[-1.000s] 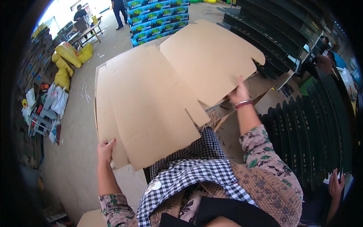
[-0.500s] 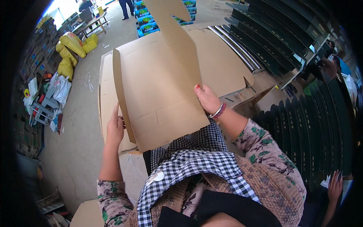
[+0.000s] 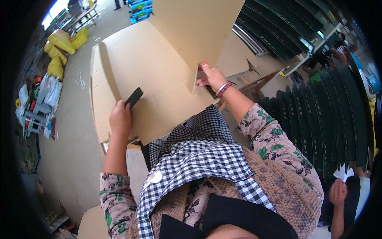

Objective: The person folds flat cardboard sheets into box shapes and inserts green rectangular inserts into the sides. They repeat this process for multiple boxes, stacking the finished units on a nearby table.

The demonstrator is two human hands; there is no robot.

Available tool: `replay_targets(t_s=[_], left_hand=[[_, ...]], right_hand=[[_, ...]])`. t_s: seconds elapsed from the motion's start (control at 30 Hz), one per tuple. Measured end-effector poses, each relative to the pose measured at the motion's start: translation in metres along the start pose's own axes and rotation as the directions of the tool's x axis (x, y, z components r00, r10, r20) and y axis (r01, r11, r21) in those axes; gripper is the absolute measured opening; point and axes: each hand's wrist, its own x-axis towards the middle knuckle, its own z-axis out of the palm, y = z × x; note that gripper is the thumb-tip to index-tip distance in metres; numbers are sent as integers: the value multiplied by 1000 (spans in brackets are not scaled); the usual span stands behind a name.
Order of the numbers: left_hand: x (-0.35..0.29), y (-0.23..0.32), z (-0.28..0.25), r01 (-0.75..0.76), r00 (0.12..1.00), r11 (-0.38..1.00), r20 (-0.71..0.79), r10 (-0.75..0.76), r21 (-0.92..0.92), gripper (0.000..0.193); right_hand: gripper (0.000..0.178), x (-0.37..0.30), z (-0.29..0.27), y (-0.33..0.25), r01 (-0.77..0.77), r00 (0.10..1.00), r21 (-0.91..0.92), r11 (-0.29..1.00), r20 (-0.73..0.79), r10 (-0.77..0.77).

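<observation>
A large scored cardboard sheet [image 3: 145,55], brown on this face, lies before me with its two side flaps raised. At its near left corner my left hand [image 3: 119,118] is closed on the left flap, beside a small dark green tab [image 3: 134,98] that stands up. My right hand [image 3: 213,78] pinches the near end of the right panel [image 3: 195,26], thumb on top and fingers below; that panel stands tall and leans to the right. What lies under the left fingers is partly hidden.
More flat cardboard [image 3: 238,55] lies beneath on the table. Metal rollers [image 3: 250,39] and stacked dark green sheets [image 3: 318,119] are at the right, where another person's hand [image 3: 338,192] holds something white. Yellow sacks [image 3: 55,65] and bundled items [image 3: 38,107] sit on the floor at left.
The right panel has swung more upright and spread wide. My right hand has moved up and slightly left along it. A dark green tab now shows at my left hand, whose fingers have curled in.
</observation>
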Motion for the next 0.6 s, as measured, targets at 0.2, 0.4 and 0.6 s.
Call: replay_targets(t_s=[0.2,0.4,0.6], left_hand=[[-31,17,-18,-163,985,981,79,155,101,70],[-55,20,-48,-242,915,966,309,258,-90,98],[-67,21,-57,-81,874,975,455,169,-205,102]], right_hand=[[59,-13,5,-16,-66,994,163,984,-77,79],[53,-25,15,-4,-112,979,357,927,-119,164],[52,-42,13,-17,-39,995,231,972,-78,59]])
